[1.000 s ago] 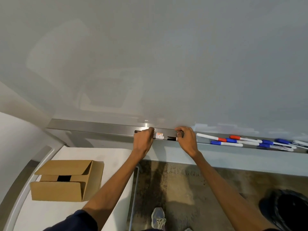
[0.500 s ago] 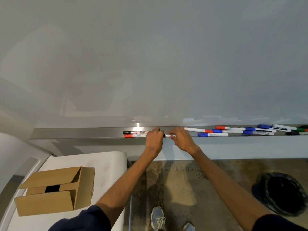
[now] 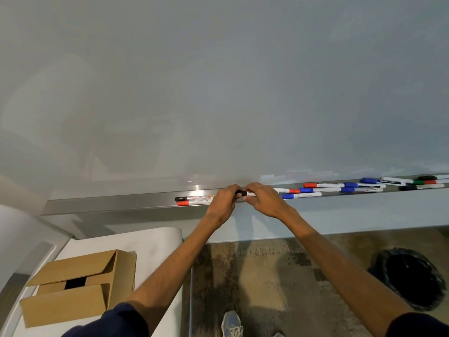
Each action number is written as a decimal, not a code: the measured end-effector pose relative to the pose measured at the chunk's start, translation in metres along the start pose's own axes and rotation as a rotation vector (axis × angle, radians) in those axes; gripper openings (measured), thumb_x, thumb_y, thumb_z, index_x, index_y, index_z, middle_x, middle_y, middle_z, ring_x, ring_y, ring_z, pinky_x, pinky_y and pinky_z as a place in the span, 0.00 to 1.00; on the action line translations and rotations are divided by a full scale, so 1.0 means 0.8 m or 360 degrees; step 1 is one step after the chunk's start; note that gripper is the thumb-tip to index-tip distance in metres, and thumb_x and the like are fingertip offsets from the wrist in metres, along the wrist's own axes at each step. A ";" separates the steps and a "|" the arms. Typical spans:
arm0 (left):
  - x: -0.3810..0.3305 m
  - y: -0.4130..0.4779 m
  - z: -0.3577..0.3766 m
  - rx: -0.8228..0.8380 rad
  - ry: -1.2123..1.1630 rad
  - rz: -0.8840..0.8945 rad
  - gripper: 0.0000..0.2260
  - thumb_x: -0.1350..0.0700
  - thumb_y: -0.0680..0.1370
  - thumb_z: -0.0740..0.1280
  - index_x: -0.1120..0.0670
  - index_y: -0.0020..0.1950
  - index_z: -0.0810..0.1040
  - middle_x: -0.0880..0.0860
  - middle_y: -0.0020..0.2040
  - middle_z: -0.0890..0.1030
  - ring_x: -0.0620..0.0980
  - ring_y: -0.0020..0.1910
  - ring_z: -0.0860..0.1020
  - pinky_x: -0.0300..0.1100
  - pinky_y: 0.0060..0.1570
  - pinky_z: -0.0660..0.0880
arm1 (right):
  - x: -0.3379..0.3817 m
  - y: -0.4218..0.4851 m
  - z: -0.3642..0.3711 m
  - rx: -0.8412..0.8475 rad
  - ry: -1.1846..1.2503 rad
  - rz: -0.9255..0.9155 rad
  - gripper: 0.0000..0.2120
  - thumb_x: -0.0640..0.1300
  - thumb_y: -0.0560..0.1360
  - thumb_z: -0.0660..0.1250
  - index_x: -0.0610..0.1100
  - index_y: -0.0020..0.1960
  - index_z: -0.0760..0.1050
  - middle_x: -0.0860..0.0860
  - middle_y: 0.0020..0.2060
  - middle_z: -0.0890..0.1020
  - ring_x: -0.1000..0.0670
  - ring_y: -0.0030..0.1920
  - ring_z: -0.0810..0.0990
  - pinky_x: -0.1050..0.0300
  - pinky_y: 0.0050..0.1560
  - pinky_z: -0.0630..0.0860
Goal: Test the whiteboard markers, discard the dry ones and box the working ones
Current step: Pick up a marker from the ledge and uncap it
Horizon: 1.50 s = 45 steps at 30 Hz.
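Where the left-hand grip (image 3: pixel 222 203) and the right-hand grip (image 3: pixel 263 200) meet, a single whiteboard marker (image 3: pixel 246 193) lies level between them, at the height of the metal tray (image 3: pixel 116 206) along the foot of the whiteboard (image 3: pixel 218 93). Each grip is clamped on it: the left fingers curl round the black end, and the right fingertips pinch the white barrel. Only a short stretch shows between the hands, black against the left-hand grip and white with print against the right-hand grip; whether the cap is seated cannot be told. Just left of the left-hand grip, a black-capped marker (image 3: pixel 194 197) and a red-capped marker (image 3: pixel 192 203) rest side by side in the tray. Right of the right-hand grip, a loose row of markers (image 3: pixel 340 187) with red, blue, green and black caps runs along the tray. Below and left of the grips, an open cardboard box (image 3: pixel 80 285) stands on a white surface (image 3: pixel 155 242). Below and right of them, a black-lined bin (image 3: pixel 413 278) stands on the floor (image 3: pixel 279 276).
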State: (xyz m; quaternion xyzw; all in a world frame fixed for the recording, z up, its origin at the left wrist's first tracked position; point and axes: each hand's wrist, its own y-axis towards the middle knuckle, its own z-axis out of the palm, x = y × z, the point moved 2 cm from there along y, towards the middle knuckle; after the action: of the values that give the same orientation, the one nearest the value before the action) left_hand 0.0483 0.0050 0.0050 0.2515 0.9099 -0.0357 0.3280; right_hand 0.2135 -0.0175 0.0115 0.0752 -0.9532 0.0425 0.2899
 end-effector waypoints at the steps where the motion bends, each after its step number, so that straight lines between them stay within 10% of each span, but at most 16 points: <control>1: -0.008 -0.001 -0.002 -0.0006 -0.0035 0.0017 0.06 0.58 0.83 0.62 0.56 0.57 0.77 0.54 0.51 0.82 0.51 0.47 0.80 0.44 0.47 0.77 | 0.004 -0.002 -0.005 -0.0008 -0.0061 -0.0040 0.14 0.51 0.81 0.64 0.46 0.63 0.77 0.48 0.56 0.82 0.47 0.52 0.80 0.54 0.54 0.73; 18: -0.145 0.001 -0.036 0.0120 0.0064 0.0229 0.16 0.70 0.73 0.59 0.57 0.58 0.73 0.55 0.53 0.82 0.56 0.47 0.80 0.48 0.45 0.78 | -0.036 -0.105 -0.116 -0.0413 -0.0661 -0.0037 0.16 0.55 0.82 0.57 0.44 0.56 0.77 0.43 0.38 0.83 0.40 0.39 0.81 0.51 0.39 0.72; 27: -0.221 0.011 -0.063 -0.0250 0.0004 0.0148 0.15 0.67 0.77 0.56 0.52 0.60 0.64 0.50 0.49 0.74 0.55 0.39 0.75 0.50 0.42 0.73 | -0.031 -0.108 -0.221 -0.0895 -0.0066 -0.0082 0.21 0.61 0.81 0.55 0.47 0.58 0.77 0.51 0.29 0.76 0.47 0.30 0.78 0.55 0.33 0.75; 38: -0.351 0.070 -0.140 -0.1031 0.0029 0.0316 0.05 0.53 0.83 0.60 0.51 0.57 0.73 0.43 0.39 0.74 0.42 0.36 0.74 0.41 0.39 0.71 | 0.042 -0.096 -0.395 -0.1269 0.0455 -0.0366 0.10 0.42 0.83 0.54 0.49 0.63 0.66 0.44 0.30 0.75 0.47 0.26 0.70 0.54 0.26 0.67; 45: -0.447 0.123 -0.231 -0.1558 0.0038 0.0543 0.17 0.53 0.84 0.59 0.57 0.71 0.70 0.53 0.56 0.78 0.48 0.50 0.77 0.42 0.54 0.74 | 0.076 -0.086 -0.512 -0.1391 0.0732 -0.0648 0.12 0.41 0.83 0.58 0.49 0.49 0.79 0.50 0.36 0.81 0.55 0.25 0.69 0.57 0.28 0.68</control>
State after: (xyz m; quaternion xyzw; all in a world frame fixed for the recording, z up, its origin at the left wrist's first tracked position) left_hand 0.2246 -0.0222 0.3791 0.2139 0.7698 0.4510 0.3979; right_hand 0.3990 -0.0415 0.3875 0.1196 -0.7600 -0.4001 0.4981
